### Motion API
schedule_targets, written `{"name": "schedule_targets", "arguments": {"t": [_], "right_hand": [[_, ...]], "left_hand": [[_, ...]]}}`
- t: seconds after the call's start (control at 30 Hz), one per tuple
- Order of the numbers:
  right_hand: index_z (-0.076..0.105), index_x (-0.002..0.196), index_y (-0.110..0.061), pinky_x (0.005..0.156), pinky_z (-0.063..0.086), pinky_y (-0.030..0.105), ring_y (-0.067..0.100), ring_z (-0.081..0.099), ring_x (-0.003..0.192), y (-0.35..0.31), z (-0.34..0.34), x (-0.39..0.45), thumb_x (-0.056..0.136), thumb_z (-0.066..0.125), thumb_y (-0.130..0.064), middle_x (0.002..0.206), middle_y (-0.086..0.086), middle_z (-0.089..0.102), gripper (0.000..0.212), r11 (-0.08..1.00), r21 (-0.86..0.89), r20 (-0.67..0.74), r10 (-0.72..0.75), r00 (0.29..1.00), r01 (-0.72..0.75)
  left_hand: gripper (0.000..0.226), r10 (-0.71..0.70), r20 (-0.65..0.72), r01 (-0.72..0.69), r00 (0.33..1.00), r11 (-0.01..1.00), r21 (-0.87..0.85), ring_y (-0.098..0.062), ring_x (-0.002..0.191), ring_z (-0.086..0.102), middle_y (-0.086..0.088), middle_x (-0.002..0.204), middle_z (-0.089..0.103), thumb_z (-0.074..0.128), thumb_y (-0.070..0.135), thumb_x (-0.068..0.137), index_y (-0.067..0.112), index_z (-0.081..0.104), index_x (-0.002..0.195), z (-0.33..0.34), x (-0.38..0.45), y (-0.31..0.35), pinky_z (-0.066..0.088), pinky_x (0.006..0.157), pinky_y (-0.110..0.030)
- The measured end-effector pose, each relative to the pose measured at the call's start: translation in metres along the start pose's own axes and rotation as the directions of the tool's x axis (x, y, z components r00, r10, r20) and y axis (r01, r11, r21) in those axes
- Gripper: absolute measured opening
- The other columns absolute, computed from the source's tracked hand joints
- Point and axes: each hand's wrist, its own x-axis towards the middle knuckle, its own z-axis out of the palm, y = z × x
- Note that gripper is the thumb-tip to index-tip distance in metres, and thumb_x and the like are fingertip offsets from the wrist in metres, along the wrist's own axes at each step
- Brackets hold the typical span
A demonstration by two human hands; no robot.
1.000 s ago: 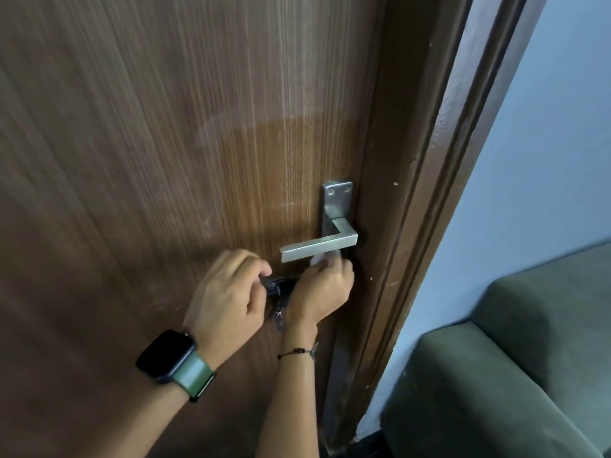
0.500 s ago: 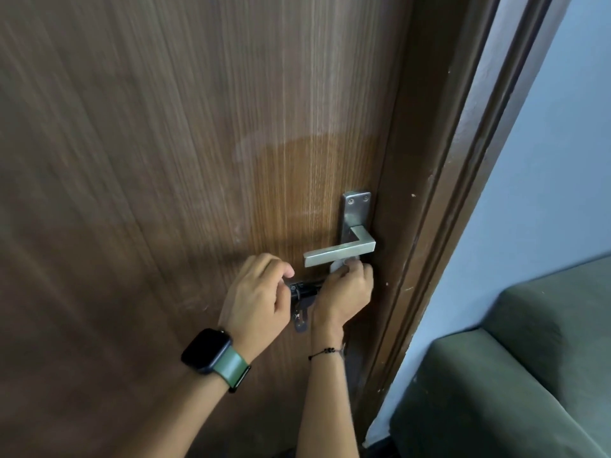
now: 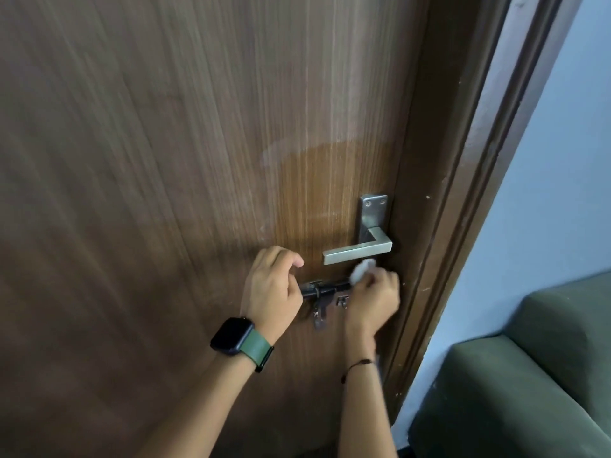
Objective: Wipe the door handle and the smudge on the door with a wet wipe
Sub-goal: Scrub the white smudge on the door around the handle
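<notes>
A silver lever door handle (image 3: 358, 251) on its backplate sits on the right side of a brown wooden door (image 3: 198, 160). A darker damp patch with a pale edge (image 3: 317, 180) spreads above and left of the handle. My right hand (image 3: 373, 297) is just below the lever, shut on a white wet wipe (image 3: 362, 270) that pokes out above the fingers. My left hand (image 3: 274, 282), with a smartwatch on the wrist, is curled at the left end of a black sliding bolt (image 3: 325, 290) under the handle; whether it grips the bolt is hidden.
The dark door frame (image 3: 463, 193) runs down the right of the door, with a pale blue wall (image 3: 562, 193) beyond it. A green sofa (image 3: 529, 375) fills the lower right corner.
My right hand has dropped slightly away from the underside of the lever, and the wipe now shows above the fingers. My hands have spread apart, uncovering the black bolt. The camera view shifted.
</notes>
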Motion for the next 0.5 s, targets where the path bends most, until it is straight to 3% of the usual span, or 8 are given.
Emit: {"name": "schedule_targets", "arguments": {"t": [0.07,0.13,0.27,0.4,0.47,0.5], "right_hand": [[0.069,0.094,0.004,0.073,0.043,0.04,0.041,0.058,0.086,0.001,0.0,0.015,0.085,0.055,0.003,0.093,0.023,0.062,0.017,0.993,-0.009,-0.026,0.114,0.993,-0.115],[0.069,0.089,0.004,0.073,0.047,0.045,0.042,0.056,0.085,-0.014,0.011,0.001,0.08,0.057,0.007,0.09,0.024,0.061,0.016,0.996,-0.014,0.045,0.087,0.995,-0.086],[0.065,0.069,0.0,0.056,0.047,0.037,0.035,0.057,0.065,-0.032,0.024,-0.044,0.063,0.072,0.01,0.069,0.018,0.059,0.013,0.977,-0.013,0.11,-0.21,0.971,0.213],[0.065,0.066,-0.007,0.058,0.042,0.029,0.026,0.057,0.063,-0.038,0.026,-0.077,0.065,0.076,0.0,0.066,0.009,0.06,0.013,0.868,-0.03,0.258,-0.472,0.843,0.496],[0.065,0.067,-0.01,0.055,0.044,0.027,0.023,0.058,0.063,-0.034,0.019,-0.077,0.065,0.077,-0.003,0.066,0.006,0.061,0.013,0.82,-0.008,0.307,-0.542,0.782,0.572],[0.066,0.07,-0.01,0.055,0.046,0.026,0.023,0.059,0.065,-0.029,0.014,-0.072,0.064,0.076,-0.002,0.069,0.006,0.062,0.014,0.845,0.02,0.28,-0.518,0.808,0.535]], "left_hand": [[0.032,-0.013,-0.01,0.013,1.0,1.0,0.007,-0.026,0.074,0.058,-0.01,0.078,0.063,0.047,-0.021,0.06,0.002,0.062,0.077,-0.004,0.001,-0.004,0.045,0.063,-0.027],[0.034,-0.014,-0.014,0.014,1.0,1.0,0.023,-0.027,0.075,0.059,-0.011,0.078,0.064,0.047,-0.022,0.059,0.002,0.062,0.078,-0.007,0.002,-0.008,0.046,0.063,-0.027],[0.036,-0.033,-0.017,0.034,0.999,0.998,0.044,-0.03,0.075,0.059,-0.012,0.08,0.064,0.047,-0.023,0.058,0.001,0.063,0.08,-0.01,0.004,-0.01,0.048,0.063,-0.032],[0.035,-0.057,-0.017,0.058,0.998,0.997,0.053,-0.028,0.077,0.059,-0.012,0.081,0.064,0.048,-0.021,0.059,0.001,0.063,0.08,-0.007,0.004,-0.004,0.042,0.067,-0.024],[0.034,-0.064,-0.018,0.065,0.998,0.997,0.045,-0.028,0.078,0.058,-0.012,0.082,0.064,0.048,-0.021,0.06,0.001,0.063,0.081,-0.005,0.002,-0.002,0.041,0.068,-0.023],[0.035,-0.065,-0.02,0.066,0.998,0.997,0.038,-0.029,0.078,0.058,-0.012,0.082,0.064,0.048,-0.021,0.059,0.001,0.063,0.081,-0.004,0.001,-0.001,0.042,0.068,-0.025]]}}
